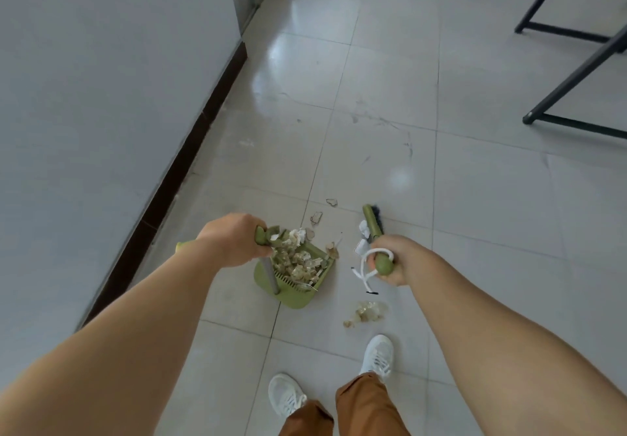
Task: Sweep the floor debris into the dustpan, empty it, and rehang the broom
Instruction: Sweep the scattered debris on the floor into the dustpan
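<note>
Left hand wraps tight around the green grip of the dustpan, a matte green plastic scoop with a comb of teeth along its back edge and a grey upright shaft. It sits flat on the floor, heaped with crumpled, yellowish scraps and bits of white paper. Right hand clenches the rounded green handle end of the broom, a white hanging cord looped beside the knuckles; the dark bristle head points away, just right of the pan's mouth. Debris lies in a small glossy cluster between the pan and the right white sneaker, and 2 loose curled flakes sit just beyond the pan. The floor is pale, shiny square tile with thin grout lines and scuff marks. A grey wall with a dark skirting board runs close on the left; black metal frame legs stand well apart at upper right, with open tile between.
</note>
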`<action>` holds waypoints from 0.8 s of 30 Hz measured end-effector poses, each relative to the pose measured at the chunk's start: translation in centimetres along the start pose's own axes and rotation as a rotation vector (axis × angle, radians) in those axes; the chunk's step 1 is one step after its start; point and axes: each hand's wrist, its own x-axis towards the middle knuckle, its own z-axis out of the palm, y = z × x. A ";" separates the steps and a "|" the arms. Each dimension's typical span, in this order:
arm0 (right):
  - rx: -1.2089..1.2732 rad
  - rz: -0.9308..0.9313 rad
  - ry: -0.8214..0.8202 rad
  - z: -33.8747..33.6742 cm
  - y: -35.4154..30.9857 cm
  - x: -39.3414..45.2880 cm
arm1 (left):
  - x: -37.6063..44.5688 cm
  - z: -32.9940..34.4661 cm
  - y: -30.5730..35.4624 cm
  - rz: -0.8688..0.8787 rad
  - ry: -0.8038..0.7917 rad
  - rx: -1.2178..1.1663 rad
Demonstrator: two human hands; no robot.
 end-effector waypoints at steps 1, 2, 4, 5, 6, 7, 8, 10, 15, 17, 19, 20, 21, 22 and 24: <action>0.067 -0.005 -0.025 1.1 0.1 -0.1 | 0.1 0.0 -0.2 0.009 -0.001 0.007; 0.125 -0.016 -0.046 2.0 0.1 -0.3 | 0.2 -0.1 -0.5 0.016 -0.001 0.014; 0.229 -0.025 -0.085 3.3 0.0 -0.7 | 0.4 -0.2 -0.9 0.024 0.001 0.026; 0.277 -0.026 -0.106 3.6 -0.2 -0.9 | 0.5 -0.2 -1.1 0.029 -0.002 0.030; 0.315 -0.025 -0.130 3.6 -0.4 -1.2 | 0.5 -0.1 -1.4 0.032 -0.006 0.030; 0.352 -0.021 -0.157 3.3 -0.7 -1.3 | 0.5 -0.1 -1.7 0.034 -0.008 0.029; 0.376 -0.018 -0.184 2.8 -1.0 -1.5 | 0.5 -0.1 -1.9 0.035 -0.008 0.029; 0.371 -0.014 -0.209 1.4 -1.7 -1.8 | 0.6 -0.1 -2.2 0.033 -0.004 0.027; -0.034 -0.109 -0.061 0.5 -3.7 -0.8 | 1.7 -0.9 -2.8 0.027 -0.008 0.038; -0.278 -0.167 0.036 0.7 -4.8 0.4 | 2.2 -1.1 -3.0 0.035 -0.017 0.052; -0.443 -0.200 0.093 1.2 -6.3 1.5 | 2.6 -1.5 -3.1 0.034 -0.022 0.069; -0.526 -0.203 0.116 1.4 -6.9 2.1 | 2.9 -1.7 -3.1 0.031 -0.025 0.071; -0.612 -0.201 0.141 1.5 -7.5 2.9 | 3.2 -2.0 -3.2 0.028 -0.028 0.072; -0.697 -0.195 0.159 1.5 -7.9 3.6 | 3.5 -2.3 -3.3 0.027 -0.031 0.073; -0.813 -0.182 0.155 1.9 -8.8 5.1 | 4.0 -2.7 -3.5 0.024 -0.037 0.074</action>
